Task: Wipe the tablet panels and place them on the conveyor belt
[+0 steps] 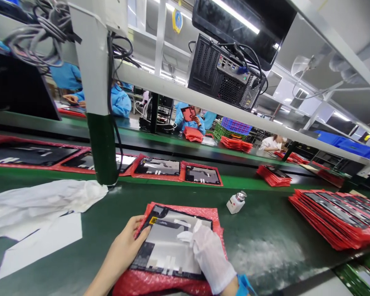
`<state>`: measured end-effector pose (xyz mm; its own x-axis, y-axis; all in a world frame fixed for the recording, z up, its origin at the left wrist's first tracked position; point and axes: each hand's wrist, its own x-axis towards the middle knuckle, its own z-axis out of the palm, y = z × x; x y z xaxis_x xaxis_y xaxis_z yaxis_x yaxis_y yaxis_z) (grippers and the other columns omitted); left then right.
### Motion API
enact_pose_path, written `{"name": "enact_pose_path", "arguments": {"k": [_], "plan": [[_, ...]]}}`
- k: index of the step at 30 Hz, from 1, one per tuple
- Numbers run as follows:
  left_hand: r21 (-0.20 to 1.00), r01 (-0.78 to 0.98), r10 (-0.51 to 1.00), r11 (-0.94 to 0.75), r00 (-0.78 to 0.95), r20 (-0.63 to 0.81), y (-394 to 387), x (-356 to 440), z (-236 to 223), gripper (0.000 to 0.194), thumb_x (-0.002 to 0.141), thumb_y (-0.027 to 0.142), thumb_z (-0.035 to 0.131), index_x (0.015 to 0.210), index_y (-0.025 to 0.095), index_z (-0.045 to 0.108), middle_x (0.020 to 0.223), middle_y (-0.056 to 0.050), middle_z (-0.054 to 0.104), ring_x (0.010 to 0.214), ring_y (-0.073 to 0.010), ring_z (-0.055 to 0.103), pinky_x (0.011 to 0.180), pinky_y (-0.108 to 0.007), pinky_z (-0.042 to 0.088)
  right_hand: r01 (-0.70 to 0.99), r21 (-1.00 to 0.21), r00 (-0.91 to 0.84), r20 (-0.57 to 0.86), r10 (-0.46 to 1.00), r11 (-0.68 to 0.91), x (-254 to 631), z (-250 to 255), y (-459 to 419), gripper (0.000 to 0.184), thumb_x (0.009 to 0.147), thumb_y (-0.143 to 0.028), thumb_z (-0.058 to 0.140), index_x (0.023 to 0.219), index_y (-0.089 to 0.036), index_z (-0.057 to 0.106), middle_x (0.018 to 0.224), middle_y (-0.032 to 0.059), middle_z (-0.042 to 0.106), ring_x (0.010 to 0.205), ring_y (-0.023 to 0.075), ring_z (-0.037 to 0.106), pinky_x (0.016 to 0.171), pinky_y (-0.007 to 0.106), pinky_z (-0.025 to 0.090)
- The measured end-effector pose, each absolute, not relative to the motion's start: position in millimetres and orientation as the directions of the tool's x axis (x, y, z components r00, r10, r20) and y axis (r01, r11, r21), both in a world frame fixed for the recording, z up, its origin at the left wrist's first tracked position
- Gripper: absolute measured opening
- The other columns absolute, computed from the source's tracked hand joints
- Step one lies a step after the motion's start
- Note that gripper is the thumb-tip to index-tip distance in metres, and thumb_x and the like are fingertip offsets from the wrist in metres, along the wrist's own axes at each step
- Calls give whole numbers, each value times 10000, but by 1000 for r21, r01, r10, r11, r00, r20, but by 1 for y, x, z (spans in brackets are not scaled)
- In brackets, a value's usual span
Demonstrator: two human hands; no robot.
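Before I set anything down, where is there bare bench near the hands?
Bare benchtop shows between the gloved right hand, white bottle and stack of panels; another patch lies between the white cloth and left hand. Crowded: the strip behind, with its row of wrapped panels.

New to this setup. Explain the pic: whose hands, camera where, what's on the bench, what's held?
No robot here: these are one person's own hands, filmed by a single head-worn camera looking forward and down. The bare left hand has its grip on the left edge of a flat, rectangular grey-and-black panel, which lies on red bubble wrap. The white-gloved right hand is over the panel's face; something white shows at its fingertips, but I can't tell whether it's held. On the dark green bench are also a small white bottle with a metal top, a crumpled white cloth and, at right, stacked red-wrapped panels.
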<state>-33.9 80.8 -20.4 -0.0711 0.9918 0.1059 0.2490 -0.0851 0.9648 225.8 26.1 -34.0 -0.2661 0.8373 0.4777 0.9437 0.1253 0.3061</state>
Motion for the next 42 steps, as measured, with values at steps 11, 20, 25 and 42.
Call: {"name": "enact_pose_path", "arguments": {"k": [11, 20, 25, 42], "plan": [[973, 209, 990, -97, -84, 116, 77, -33, -21, 527, 638, 632, 638, 989, 245, 574, 1020, -106, 760, 1012, -307, 700, 900, -403, 512, 952, 266, -275, 510, 815, 154, 148, -22, 42, 221, 876, -155, 479, 1035, -154, 632, 745, 80, 674, 574, 183, 605, 515, 276, 464], [993, 115, 990, -26, -132, 41, 68, -33, -11, 690, 634, 614, 679, 1180, 213, 545, 1150, -127, 737, 1147, -317, 644, 1020, -442, 454, 954, 171, -300, 585, 753, 247, 238, 4, -5, 183, 720, -73, 501, 763, -200, 626, 579, -6, 617, 464, 144, 561, 456, 235, 410], [990, -138, 999, 40, 30, -36, 55, -21, 19, 720, 663, 596, 722, 1230, 168, 607, 1226, -109, 720, 1192, -327, 620, 975, -406, 514, 936, 232, -343, 426, 838, 265, 214, 100, 42, 237, 915, -134, 426, 925, -157, 661, 838, 82, 659, 736, 200, 593, 580, 291, 388], [800, -508, 948, 318, 171, -268, 61, -24, 28, 267, 639, 329, 781, 852, 177, 729, 855, -67, 797, 790, -248, 750, 767, -337, 572, 912, -28, -315, 589, 744, 409, 221, 154, 43, 218, 960, -197, 437, 779, -192, 559, 744, 2, 527, 714, 148, 493, 675, 290, 391]]}}
